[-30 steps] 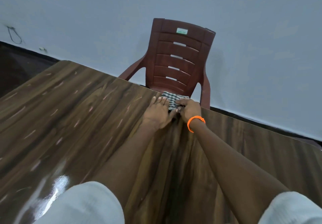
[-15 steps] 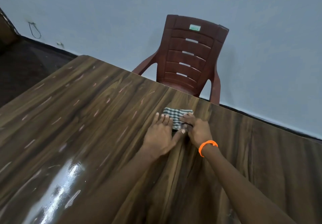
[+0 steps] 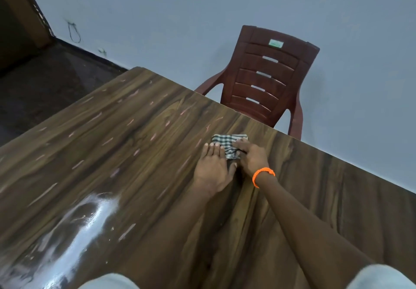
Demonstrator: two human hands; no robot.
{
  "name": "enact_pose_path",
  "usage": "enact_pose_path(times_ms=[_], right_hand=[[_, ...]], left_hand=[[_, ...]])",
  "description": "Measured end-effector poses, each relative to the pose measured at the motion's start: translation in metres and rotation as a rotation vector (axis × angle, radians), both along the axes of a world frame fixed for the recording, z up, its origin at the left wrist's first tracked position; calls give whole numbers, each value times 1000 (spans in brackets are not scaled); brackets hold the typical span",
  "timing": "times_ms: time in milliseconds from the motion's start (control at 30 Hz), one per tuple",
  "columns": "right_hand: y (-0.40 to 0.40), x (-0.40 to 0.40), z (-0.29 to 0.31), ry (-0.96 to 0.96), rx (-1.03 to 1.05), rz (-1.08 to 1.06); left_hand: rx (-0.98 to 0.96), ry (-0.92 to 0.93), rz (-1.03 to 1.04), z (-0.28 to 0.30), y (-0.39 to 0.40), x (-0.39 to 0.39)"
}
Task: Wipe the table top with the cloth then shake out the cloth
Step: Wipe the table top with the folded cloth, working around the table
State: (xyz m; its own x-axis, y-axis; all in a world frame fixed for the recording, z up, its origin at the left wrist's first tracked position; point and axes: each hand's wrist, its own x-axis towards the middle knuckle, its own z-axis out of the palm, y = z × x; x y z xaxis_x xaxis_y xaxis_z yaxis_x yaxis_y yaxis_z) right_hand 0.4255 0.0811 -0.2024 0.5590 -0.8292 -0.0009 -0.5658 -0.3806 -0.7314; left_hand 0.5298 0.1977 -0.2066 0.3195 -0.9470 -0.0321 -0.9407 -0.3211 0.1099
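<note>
Back from the far edge slides the folded cloth [image 3: 228, 145], lying crosswise on the counter [image 3: 112, 176]; left hand [image 3: 212, 167] flat beside it, right hand [image 3: 253, 159] pressing it with straight fingers.

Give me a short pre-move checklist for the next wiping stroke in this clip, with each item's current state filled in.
1. Cloth lies on the table top: ok, folded small, near the far edge.
2. Right hand on the cloth: ok, its fingers press down on it.
3. Left hand flat and steadying: ok, palm down beside the cloth, at its left edge.
4. Wiping path free of objects: ok, only pale streaks and a glare patch show on the wood.
5. Chair clear of the stroke: ok, it stands beyond the far edge.
6. Table top already clean: cannot tell, the streaks may be marks or reflections.
</note>
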Motion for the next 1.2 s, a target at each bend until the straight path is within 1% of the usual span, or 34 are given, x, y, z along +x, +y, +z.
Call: enact_pose_path(times_ms=[67,167,267,333,400,467,533,633,700,833,1000,1100,1200], right_hand=[[21,-8,-6,-23,18,44],[48,-33,-8,-45,-20,126],[65,-71,-7,3,-93,192],[69,-95,-8,50,-170,178],[66,-104,-9,98,-190,108],[59,-98,-8,108,-177,14],[49,-83,-7,69,-147,-59],[44,-49,-10,64,-120,-28],[52,-30,-9,77,-97,20],[89,-23,-8,55,-94,129],[132,-66,-18,88,-201,286],[141,-106,-19,93,-223,263],[142,-123,-17,123,-265,137]], left_hand=[[-1,35,-2,-1,22,-5],[-31,95,-9,-2,55,-21],[-90,160,-28,-4,80,-52],[-75,189,-55,-4,83,-72],[-37,172,-102,-1,74,-80],[-16,106,-143,0,57,-74],[-4,34,-146,2,41,-60],[-19,2,-72,1,35,-36],[-29,10,-18,-3,47,-22],[-27,102,41,-7,91,-17],[-95,184,54,-9,151,-58],[-99,252,28,-6,161,-89],[-96,335,45,-2,144,-106]])
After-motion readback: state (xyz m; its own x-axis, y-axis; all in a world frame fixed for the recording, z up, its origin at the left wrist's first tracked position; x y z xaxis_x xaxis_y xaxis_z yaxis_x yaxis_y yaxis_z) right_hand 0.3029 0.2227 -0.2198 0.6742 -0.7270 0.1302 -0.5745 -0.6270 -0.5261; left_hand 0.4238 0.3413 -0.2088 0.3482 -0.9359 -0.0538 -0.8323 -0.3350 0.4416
